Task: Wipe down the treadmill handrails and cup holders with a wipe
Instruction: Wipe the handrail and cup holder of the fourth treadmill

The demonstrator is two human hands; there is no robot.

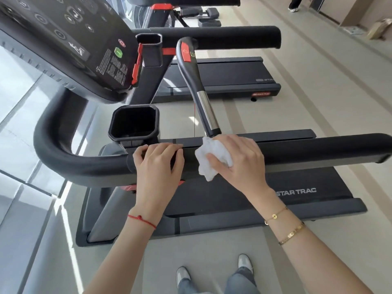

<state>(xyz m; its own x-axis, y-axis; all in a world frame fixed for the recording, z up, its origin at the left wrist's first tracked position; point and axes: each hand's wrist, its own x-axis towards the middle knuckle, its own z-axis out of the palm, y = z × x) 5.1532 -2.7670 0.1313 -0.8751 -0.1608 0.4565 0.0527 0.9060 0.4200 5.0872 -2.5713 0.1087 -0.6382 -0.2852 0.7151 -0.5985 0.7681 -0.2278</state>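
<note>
The near black handrail (318, 149) of the treadmill runs across the middle of the head view and curves away at the left. My right hand (239, 160) grips a crumpled white wipe (209, 161) and holds it against the rail, just below the end of the chrome-and-black inner grip bar (204, 107). My left hand (158, 164) lies over the rail beside it, fingers curled round the top. A square black cup holder (134, 123) stands just beyond my left hand. A second cup holder (149, 39) and the far handrail (222, 37) lie further back.
The sloping console (70, 39) with its buttons hangs at upper left. The belt deck (233, 198) marked STAR TRAC lies below the rail. My shoes (214, 270) stand on the pale floor beside it. A person's legs (294, 3) show at the top right.
</note>
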